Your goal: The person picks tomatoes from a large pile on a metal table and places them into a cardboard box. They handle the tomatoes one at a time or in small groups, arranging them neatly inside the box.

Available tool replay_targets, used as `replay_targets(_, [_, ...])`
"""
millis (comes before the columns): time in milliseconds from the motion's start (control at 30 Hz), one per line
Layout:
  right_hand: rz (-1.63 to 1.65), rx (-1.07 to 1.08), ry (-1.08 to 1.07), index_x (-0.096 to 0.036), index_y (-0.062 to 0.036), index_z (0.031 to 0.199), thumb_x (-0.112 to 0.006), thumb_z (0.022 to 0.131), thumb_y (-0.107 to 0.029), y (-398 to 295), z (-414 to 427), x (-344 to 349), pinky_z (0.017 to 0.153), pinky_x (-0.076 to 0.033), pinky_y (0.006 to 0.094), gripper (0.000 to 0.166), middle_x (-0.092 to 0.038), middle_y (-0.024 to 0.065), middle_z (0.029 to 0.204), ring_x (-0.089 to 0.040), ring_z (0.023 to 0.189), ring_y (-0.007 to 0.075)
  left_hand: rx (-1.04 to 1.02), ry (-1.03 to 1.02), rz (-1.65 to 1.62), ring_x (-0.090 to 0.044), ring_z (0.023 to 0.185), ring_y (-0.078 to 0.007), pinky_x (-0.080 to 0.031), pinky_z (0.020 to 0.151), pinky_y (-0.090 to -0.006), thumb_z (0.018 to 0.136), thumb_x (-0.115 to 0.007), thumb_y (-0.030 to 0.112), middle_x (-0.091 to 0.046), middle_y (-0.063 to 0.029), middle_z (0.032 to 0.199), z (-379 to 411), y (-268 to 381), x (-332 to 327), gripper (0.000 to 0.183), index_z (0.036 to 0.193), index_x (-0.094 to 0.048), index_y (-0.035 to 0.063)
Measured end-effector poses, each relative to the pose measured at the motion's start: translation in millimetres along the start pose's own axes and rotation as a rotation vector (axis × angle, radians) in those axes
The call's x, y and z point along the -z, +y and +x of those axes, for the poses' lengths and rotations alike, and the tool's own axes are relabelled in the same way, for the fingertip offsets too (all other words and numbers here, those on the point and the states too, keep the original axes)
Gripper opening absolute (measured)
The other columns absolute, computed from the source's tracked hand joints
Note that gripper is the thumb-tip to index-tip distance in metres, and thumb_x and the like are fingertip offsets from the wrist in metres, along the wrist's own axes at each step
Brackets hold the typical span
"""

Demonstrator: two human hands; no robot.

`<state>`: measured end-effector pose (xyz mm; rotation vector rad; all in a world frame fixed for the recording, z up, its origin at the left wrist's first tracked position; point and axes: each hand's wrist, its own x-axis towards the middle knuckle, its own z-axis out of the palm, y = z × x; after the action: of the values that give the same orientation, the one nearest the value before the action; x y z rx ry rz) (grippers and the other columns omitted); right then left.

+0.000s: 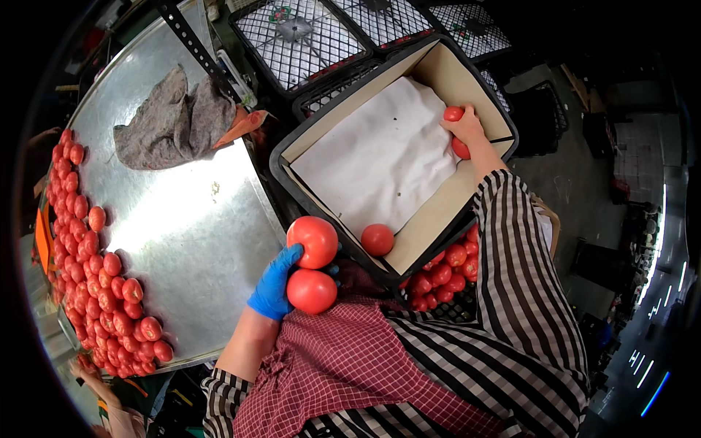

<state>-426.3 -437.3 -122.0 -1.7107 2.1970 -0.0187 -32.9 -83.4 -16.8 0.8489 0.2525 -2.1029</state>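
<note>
A black plastic crate [290, 137] lined with tan cardboard stands tilted in the view before me, a white paper sheet [378, 153] spread over its bottom. My left hand [274, 284], in a blue glove, holds two large tomatoes, an upper one [312, 242] and a lower one [311, 291], beside the crate's near left corner. Bare, my right hand [466, 127] reaches into the crate's far right part, with one tomato [453, 114] at its fingertips and another tomato [460, 148] under the palm. A single tomato [377, 240] lies in the crate's near corner.
Many tomatoes [107, 300] crowd the left side of a metal table [197, 263], where a grey cloth [170, 126] also lies. Behind the crate are black mesh crates [301, 38]. More tomatoes [441, 274] sit in a crate below. Another person's arm [98, 386] shows at lower left.
</note>
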Motion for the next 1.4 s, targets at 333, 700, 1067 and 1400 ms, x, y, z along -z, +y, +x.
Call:
replay_targets(333, [-0.038, -0.035, -0.043, -0.035, -0.0225, 0.146, -0.076, 0.069, -0.055, 0, -4, 2, 0.1, -0.047, 0.0493, 0.093, -0.057, 0.0165, 0.134, -0.057, 0.122, 0.0362, 0.007, -0.038, 0.021, -0.054, 0.127, -0.037, -0.051, 0.098, -0.0528, 0.091, -0.064, 0.043, -0.049, -0.0193, 0.144, 3, 0, 15, 0.073, 0.146, -0.038, 0.0024])
replay_targets(700, [-0.147, -0.05, 0.023, -0.041, -0.0132, 0.139, -0.076, 0.067, -0.056, -13, -25, 0, 0.096, -0.049, 0.0465, 0.091, -0.063, 0.0184, 0.125, -0.061, 0.116, 0.0363, -0.064, -0.04, -0.052, -0.063, 0.109, -0.0317, -0.053, 0.094, -0.0526, 0.093, -0.059, 0.05, -0.052, -0.0166, 0.141, -4, 7, 12, 0.071, 0.145, -0.041, 0.0046])
replay_targets(1067, [0.487, 0.289, -0.589, -0.055, -0.0058, 0.119, -0.072, 0.08, -0.04, -80, -110, -20, 0.072, -0.053, 0.0326, 0.055, -0.064, 0.011, 0.11, -0.065, 0.094, 0.0181, -0.114, -0.056, -0.07, -0.064, 0.104, -0.0289, -0.054, 0.093, -0.0505, 0.096, -0.044, 0.065, -0.053, -0.0147, 0.14, -5, 8, 7, 0.076, 0.144, -0.042, 0.0065])
replay_targets(1400, [1.357, 0.206, -1.342, -0.046, -0.0099, 0.132, -0.044, 0.101, -0.047, -147, -252, 7, 0.06, -0.054, 0.0289, 0.048, -0.063, 0.0097, 0.107, -0.065, 0.086, 0.0165, -0.145, -0.118, -0.057, -0.057, 0.12, -0.0336, -0.049, 0.099, -0.0557, 0.094, -0.047, 0.063, -0.046, -0.0167, 0.147, -12, 1, 1, 0.077, 0.147, -0.039, 0.0066])
